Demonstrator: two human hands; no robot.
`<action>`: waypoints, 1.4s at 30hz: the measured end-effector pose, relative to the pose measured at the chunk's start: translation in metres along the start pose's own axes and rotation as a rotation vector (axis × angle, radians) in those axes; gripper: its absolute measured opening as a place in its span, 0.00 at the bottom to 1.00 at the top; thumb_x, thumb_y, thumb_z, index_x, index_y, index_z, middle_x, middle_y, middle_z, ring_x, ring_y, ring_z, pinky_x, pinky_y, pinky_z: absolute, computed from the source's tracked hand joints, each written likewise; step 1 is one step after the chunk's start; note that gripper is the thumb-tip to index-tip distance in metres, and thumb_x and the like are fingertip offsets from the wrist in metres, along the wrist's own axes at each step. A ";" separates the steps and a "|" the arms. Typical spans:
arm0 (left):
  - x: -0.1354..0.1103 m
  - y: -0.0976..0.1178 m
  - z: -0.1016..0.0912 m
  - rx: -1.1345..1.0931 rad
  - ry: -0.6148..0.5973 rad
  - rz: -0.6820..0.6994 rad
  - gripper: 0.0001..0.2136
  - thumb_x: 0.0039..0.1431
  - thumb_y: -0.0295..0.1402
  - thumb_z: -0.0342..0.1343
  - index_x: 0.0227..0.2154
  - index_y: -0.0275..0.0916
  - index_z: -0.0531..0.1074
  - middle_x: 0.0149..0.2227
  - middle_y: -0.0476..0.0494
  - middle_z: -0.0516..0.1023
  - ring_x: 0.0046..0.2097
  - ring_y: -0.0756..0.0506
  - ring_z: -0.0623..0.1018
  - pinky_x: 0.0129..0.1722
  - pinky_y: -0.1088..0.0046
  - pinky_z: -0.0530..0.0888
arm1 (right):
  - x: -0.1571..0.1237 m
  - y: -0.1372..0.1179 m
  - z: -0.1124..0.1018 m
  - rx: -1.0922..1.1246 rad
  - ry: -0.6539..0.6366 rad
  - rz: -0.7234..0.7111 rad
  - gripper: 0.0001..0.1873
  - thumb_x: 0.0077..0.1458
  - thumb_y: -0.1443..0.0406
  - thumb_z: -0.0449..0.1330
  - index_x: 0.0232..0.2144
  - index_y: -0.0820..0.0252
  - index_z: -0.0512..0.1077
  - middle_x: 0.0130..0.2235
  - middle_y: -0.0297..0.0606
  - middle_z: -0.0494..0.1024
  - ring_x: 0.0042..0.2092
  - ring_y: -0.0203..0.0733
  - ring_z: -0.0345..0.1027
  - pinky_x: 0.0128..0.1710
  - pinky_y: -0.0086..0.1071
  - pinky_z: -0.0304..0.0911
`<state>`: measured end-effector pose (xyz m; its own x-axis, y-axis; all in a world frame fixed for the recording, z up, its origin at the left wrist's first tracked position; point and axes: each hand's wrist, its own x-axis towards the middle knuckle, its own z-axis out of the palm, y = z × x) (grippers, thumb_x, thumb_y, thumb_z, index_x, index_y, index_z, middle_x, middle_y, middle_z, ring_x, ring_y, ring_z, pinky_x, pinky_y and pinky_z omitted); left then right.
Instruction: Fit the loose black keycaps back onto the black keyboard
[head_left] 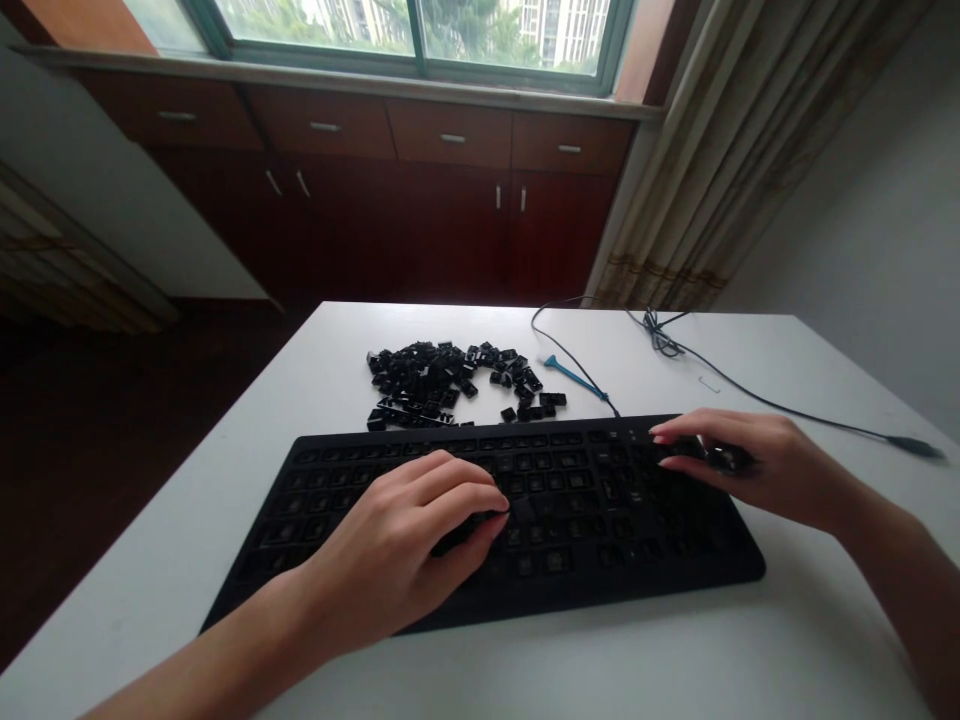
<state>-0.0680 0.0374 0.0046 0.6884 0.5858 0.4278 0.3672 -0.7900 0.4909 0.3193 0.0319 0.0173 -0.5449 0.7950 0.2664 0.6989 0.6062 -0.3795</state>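
Black plastic shows where the curled fingers (480, 497) of the left hand (390, 555) clench a dark piece (469, 532), perhaps a keycap, above the middle of the keyboard. At the keyboard's right end, the right hand (765, 470) grips a second piece (726, 458), equally dark and small. The keyboard (600, 510), with many sockets bare, lies on the white bench (615, 640). Beyond it sits a heap of loose keycaps (442, 380), with a blue tool (574, 376) just to its right and a black cable (787, 405) trailing off rightward.

Left hand (382, 552) curled, right hand (772, 470) curled
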 end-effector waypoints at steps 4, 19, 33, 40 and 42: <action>-0.001 -0.001 0.001 0.001 -0.016 -0.015 0.10 0.61 0.22 0.59 0.44 0.39 0.73 0.43 0.43 0.79 0.42 0.47 0.77 0.42 0.71 0.76 | -0.001 0.002 -0.006 0.061 0.010 -0.012 0.17 0.58 0.67 0.65 0.50 0.50 0.74 0.46 0.35 0.81 0.45 0.42 0.77 0.46 0.34 0.75; -0.001 -0.003 0.001 0.020 -0.045 -0.013 0.11 0.60 0.21 0.60 0.44 0.39 0.74 0.43 0.43 0.78 0.43 0.47 0.77 0.41 0.72 0.76 | -0.009 0.014 -0.019 0.036 0.103 0.060 0.15 0.57 0.67 0.66 0.47 0.49 0.76 0.45 0.35 0.82 0.45 0.43 0.78 0.46 0.35 0.74; -0.001 -0.004 0.000 0.019 -0.058 -0.013 0.11 0.61 0.21 0.60 0.44 0.39 0.74 0.43 0.44 0.78 0.43 0.48 0.76 0.41 0.72 0.75 | -0.001 0.004 0.002 0.113 0.017 -0.008 0.14 0.58 0.70 0.65 0.47 0.52 0.76 0.45 0.37 0.80 0.45 0.42 0.77 0.46 0.34 0.75; -0.001 -0.002 0.000 0.025 -0.051 -0.009 0.10 0.61 0.22 0.59 0.43 0.40 0.74 0.43 0.43 0.78 0.42 0.47 0.77 0.41 0.72 0.76 | 0.001 0.001 0.000 0.161 -0.021 0.024 0.13 0.58 0.70 0.64 0.45 0.51 0.79 0.46 0.38 0.81 0.45 0.43 0.77 0.45 0.35 0.76; -0.001 -0.002 0.000 0.027 -0.053 -0.011 0.10 0.61 0.22 0.59 0.43 0.40 0.74 0.43 0.43 0.78 0.42 0.47 0.77 0.41 0.71 0.76 | 0.001 0.000 -0.001 0.173 -0.022 0.046 0.12 0.58 0.69 0.64 0.44 0.52 0.79 0.46 0.38 0.81 0.44 0.44 0.78 0.45 0.36 0.76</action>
<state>-0.0696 0.0389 0.0031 0.7160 0.5847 0.3815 0.3911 -0.7886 0.4745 0.3194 0.0330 0.0179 -0.5257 0.8199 0.2265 0.6343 0.5553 -0.5379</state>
